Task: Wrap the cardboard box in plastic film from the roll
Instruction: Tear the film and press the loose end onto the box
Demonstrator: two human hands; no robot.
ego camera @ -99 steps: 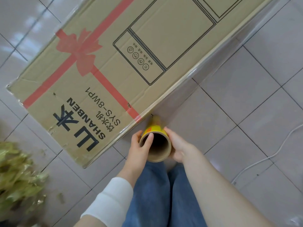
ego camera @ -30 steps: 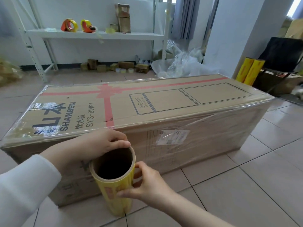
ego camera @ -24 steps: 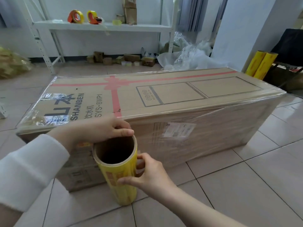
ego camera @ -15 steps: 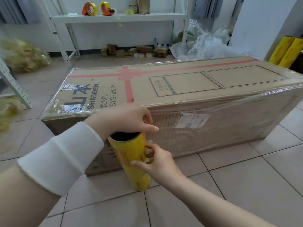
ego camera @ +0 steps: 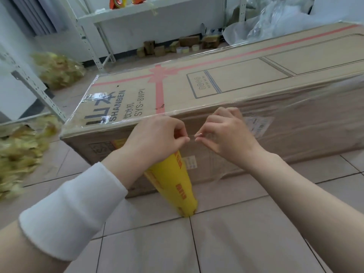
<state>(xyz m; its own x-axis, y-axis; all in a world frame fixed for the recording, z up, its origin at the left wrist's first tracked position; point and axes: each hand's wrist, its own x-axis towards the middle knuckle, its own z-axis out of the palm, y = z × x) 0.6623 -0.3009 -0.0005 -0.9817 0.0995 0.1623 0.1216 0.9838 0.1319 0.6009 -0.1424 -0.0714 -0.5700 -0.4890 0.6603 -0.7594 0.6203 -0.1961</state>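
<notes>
The plastic film (ego camera: 197, 135) is being pinched by the left hand (ego camera: 155, 138) and right hand (ego camera: 224, 134) above the roll (ego camera: 177, 186) — leaning at the cardboard box's (ego camera: 236, 81) near side — and is best held taut, likely for tearing.

Roll (ego camera: 173, 186) top hidden under left hand (ego camera: 155, 140); box (ego camera: 256, 81) end cropped.

the box (ego camera: 236, 85) top carries two large dark chinese characters, partly lost under glare on the film (ego camera: 98, 96). beside them stands "shanben" in capitals, then a line of three small chinese characters and the code "sys-8wp1". further along, a drawn panel holds four small round icons with captions too tiny to read. a white label (ego camera: 258, 127) with a barcode on the box side is blurred. the roll (ego camera: 173, 186) bears red lettering, unreadable; a small sticker (ego camera: 189, 162) beside it likewise.
</notes>
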